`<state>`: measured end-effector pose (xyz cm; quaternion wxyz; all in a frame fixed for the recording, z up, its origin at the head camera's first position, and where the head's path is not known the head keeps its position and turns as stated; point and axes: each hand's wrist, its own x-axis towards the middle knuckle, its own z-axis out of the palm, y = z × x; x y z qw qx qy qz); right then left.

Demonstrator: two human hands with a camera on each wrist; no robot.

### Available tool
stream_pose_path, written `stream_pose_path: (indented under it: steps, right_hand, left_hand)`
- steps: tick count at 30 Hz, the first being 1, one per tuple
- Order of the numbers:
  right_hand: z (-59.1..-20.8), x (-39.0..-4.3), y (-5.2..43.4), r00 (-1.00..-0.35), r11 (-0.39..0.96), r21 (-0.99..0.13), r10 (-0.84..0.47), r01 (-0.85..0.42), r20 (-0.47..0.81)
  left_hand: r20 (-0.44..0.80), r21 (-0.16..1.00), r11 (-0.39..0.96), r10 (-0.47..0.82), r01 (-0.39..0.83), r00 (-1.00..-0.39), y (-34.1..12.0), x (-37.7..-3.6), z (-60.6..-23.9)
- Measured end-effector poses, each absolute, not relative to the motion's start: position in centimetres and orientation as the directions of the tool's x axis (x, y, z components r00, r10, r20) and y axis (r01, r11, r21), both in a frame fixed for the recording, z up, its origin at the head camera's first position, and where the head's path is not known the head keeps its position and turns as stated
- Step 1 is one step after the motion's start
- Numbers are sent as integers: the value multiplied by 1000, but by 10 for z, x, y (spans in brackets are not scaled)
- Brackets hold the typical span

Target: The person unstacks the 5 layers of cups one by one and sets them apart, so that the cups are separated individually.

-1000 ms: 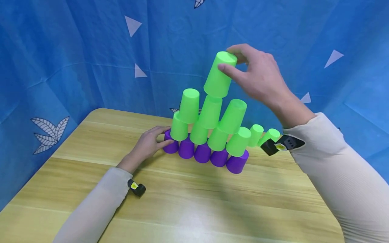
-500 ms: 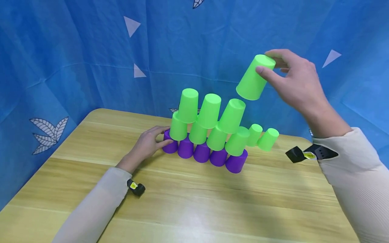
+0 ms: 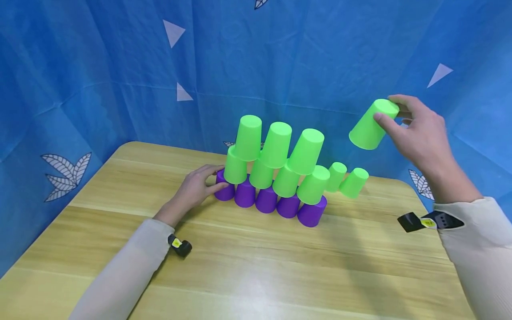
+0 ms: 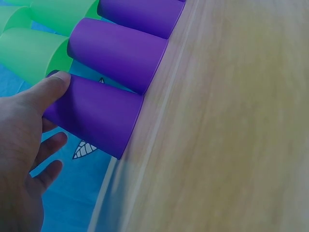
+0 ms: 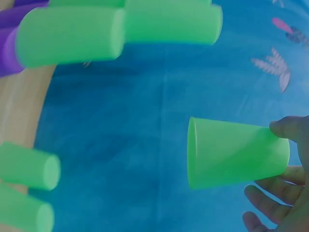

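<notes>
A stack of upturned cups stands on the wooden table (image 3: 248, 266): a bottom row of purple cups (image 3: 266, 201), green cups (image 3: 286, 182) above them, and three green cups (image 3: 276, 144) on top. My left hand (image 3: 196, 189) grips the leftmost purple cup (image 4: 91, 116), thumb on its side. My right hand (image 3: 420, 138) holds one green cup (image 3: 370, 124) by its base, tilted, in the air to the right of the stack; the right wrist view shows this held cup (image 5: 234, 152) against the backdrop.
Two more green cups (image 3: 346, 180) stand upside down on the table behind the stack's right end. A blue cloth backdrop (image 3: 120, 66) with white leaf prints closes in the table at the back and sides.
My right hand has lifted the top green cup off the stack and carried it right and downward. The left hand and the rest of the stack have not moved.
</notes>
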<state>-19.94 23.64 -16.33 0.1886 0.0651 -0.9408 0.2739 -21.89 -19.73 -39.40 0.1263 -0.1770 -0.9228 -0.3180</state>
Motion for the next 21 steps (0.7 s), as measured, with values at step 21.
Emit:
stream_pose_path:
  steps: [21]
  right_hand:
    - [-251,-226,326,-964,869,-494,136,6,227]
  left_hand:
    - [379,540,724,246,429,-892,-198,-221,-397]
